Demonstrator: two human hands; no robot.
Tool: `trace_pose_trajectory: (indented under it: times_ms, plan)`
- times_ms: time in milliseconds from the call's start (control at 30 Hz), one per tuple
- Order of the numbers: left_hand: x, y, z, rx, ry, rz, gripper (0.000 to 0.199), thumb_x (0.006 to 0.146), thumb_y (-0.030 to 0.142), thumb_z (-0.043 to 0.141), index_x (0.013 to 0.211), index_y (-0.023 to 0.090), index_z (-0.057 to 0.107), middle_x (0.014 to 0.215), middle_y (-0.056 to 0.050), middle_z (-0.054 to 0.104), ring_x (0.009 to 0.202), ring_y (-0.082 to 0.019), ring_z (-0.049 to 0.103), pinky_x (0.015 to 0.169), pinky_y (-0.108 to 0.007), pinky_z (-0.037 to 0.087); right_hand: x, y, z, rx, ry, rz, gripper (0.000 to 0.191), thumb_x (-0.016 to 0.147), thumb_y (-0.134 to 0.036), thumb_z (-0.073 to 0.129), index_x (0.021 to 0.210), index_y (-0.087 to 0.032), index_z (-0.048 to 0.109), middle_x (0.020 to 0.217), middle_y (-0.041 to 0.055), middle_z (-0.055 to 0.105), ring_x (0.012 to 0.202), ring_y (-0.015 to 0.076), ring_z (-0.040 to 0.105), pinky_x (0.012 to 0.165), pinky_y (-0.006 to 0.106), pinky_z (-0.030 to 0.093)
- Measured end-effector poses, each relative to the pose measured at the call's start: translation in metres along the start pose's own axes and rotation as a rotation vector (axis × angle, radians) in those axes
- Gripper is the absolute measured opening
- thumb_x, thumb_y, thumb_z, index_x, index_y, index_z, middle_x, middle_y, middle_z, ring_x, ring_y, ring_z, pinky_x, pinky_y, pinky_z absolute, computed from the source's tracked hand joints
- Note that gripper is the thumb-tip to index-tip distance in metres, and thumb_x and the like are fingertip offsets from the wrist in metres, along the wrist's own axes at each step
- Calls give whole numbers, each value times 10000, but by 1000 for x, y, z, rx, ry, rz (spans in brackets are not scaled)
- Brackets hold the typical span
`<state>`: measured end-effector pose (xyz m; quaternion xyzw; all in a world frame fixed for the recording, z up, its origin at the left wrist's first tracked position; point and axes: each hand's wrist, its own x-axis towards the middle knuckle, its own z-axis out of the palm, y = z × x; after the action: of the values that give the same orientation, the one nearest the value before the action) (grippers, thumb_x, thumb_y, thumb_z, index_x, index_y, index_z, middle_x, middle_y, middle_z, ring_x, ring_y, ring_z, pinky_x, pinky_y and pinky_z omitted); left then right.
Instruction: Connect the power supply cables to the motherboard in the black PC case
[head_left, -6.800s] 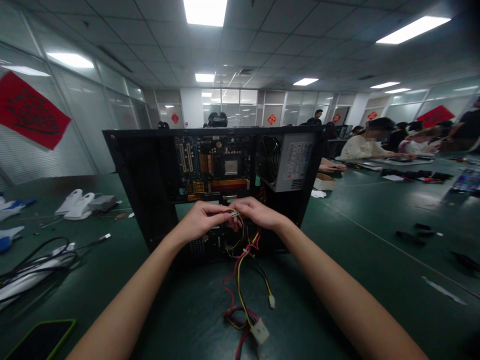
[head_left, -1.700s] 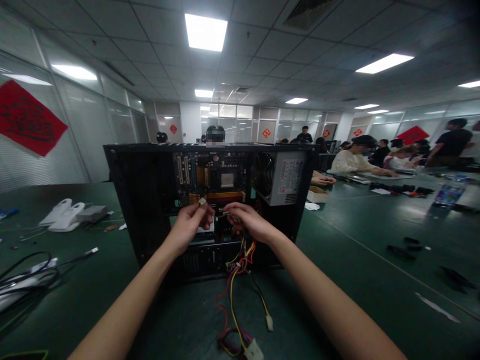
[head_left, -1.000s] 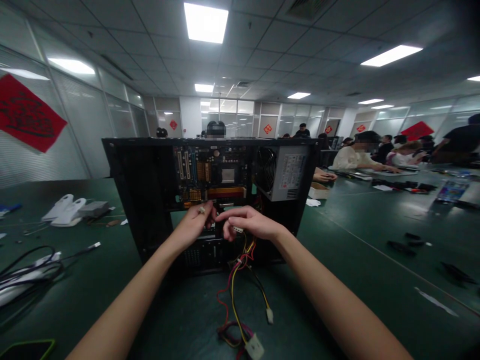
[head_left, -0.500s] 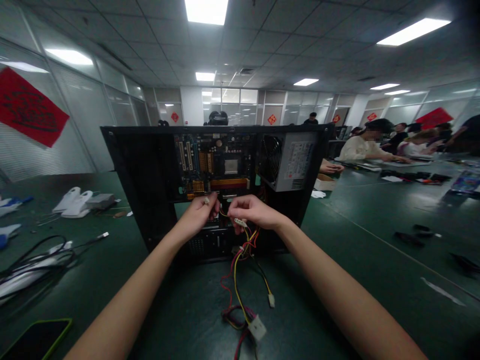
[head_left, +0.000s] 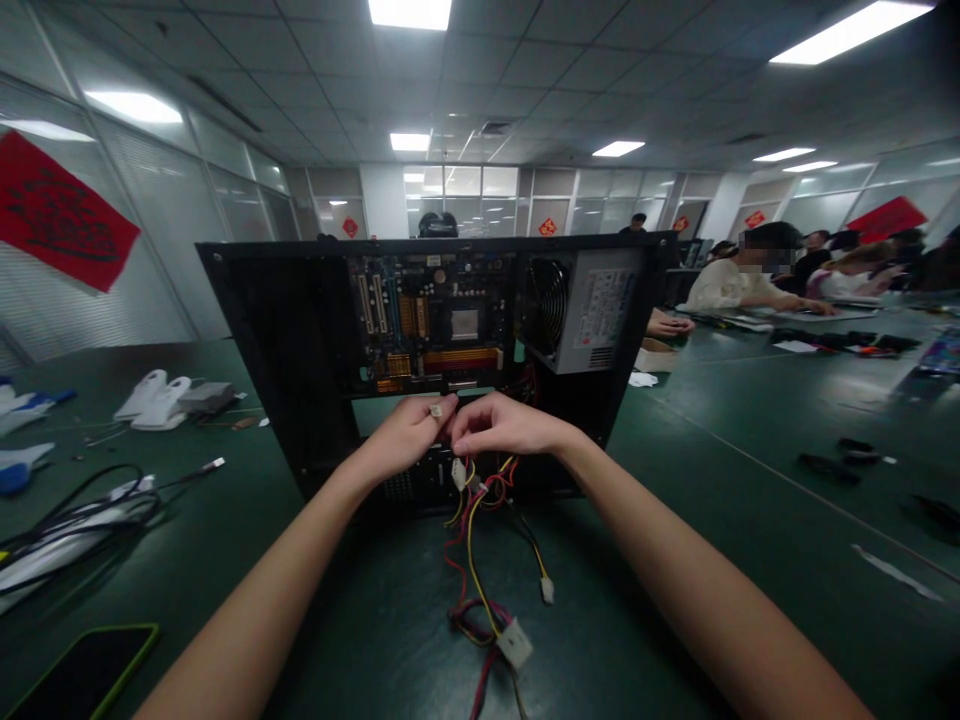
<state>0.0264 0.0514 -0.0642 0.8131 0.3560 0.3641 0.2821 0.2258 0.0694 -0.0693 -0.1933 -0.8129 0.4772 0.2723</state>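
An open black computer case stands on its side in front of me, motherboard and power supply showing inside. Both hands meet at its lower middle. My left hand is closed on a cable, its small white connector poking out over the thumb. With fingers pinched, my right hand grips thin wires close against the left fingertips; the exact grip is partly hidden. A white Molex plug dangles just under the right fingers. Red, yellow and black wires run down to a larger white plug on the table.
To the left lie a phone, black cables, white plastic parts and a grey box. A small cardboard box stands right of the case, near another person's hand. Further right, people sit working at the green table.
My hands have come together, the left shifting right toward the right hand. The Molex plug by the right fingers now hangs lower and further left. The view has shifted slightly.
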Motion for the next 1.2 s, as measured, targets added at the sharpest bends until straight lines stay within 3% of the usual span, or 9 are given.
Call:
trace_pose_trajectory:
  times_ms: [233, 400, 533, 700, 833, 933, 1033, 1100, 1200]
  plan:
    - [-1, -2, 1, 32, -70, 17, 452, 979, 511, 402, 699, 177, 518, 663, 17, 459, 642, -140, 394, 582, -247, 317, 0, 0, -1, 53, 86, 12, 334, 776, -467, 763, 802, -138, 710, 675, -11, 622, 585, 102, 489, 545, 232, 364]
    - [-3, -1, 0, -15, -107, 62, 512, 975, 603, 365, 735, 181, 528, 698, 2, 499, 655, -151, 432, 604, -258, 349, 0, 0, -1, 72, 83, 7, 350, 776, -474, 762, 817, -132, 697, 660, -8, 620, 555, 97, 491, 508, 223, 364]
    - [-4, 3, 0, -39, -85, 58, 571, 939, 699, 356, 736, 189, 513, 685, 2, 486, 637, -151, 417, 597, -265, 354, -1, -1, 0, 91, 111, 0, 374, 771, -501, 763, 802, -138, 680, 645, -21, 590, 537, 87, 471, 494, 219, 354]
    - [-5, 7, 0, -71, -69, 41, 517, 958, 641, 397, 728, 192, 507, 666, 8, 493, 620, -141, 414, 577, -255, 360, 0, -1, 0, 99, 127, -12, 389, 785, -523, 747, 816, -142, 674, 613, -32, 567, 515, 84, 444, 483, 221, 332]
    - [-4, 4, -1, -222, 4, 13, 513, 932, 661, 459, 819, 177, 588, 720, -6, 565, 651, -140, 501, 612, -254, 422, 0, 2, 0, 102, 236, -71, 380, 847, -532, 683, 791, -157, 658, 558, -43, 526, 487, 89, 430, 483, 230, 318]
    - [-1, 1, -5, -476, 103, -31, 549, 886, 707, 505, 905, 170, 621, 815, -43, 639, 738, -167, 602, 674, -275, 487, 0, 3, 0, 130, 301, -83, 389, 885, -542, 633, 803, -163, 660, 549, -47, 503, 477, 90, 426, 481, 230, 307]
    - [-1, 9, -14, -744, 172, -84, 524, 854, 705, 560, 883, 182, 592, 697, -17, 614, 655, -167, 619, 639, -288, 510, 2, 3, 0, 153, 346, -67, 406, 883, -562, 623, 813, -165, 664, 561, -45, 497, 487, 92, 417, 486, 229, 308]
    - [-5, 22, -25, -764, 140, -102, 465, 853, 657, 603, 862, 192, 580, 596, 22, 560, 527, -139, 573, 544, -263, 482, 3, 5, -2, 123, 395, -49, 412, 868, -574, 629, 817, -167, 663, 600, -31, 528, 519, 102, 445, 506, 233, 336]
    - [-19, 45, -44, -514, -61, -124, 349, 874, 529, 656, 891, 181, 638, 657, -5, 623, 482, -127, 582, 477, -247, 461, 6, 10, -6, -64, 446, 0, 354, 882, -512, 616, 822, -167, 668, 683, -1, 599, 599, 129, 523, 564, 246, 383]
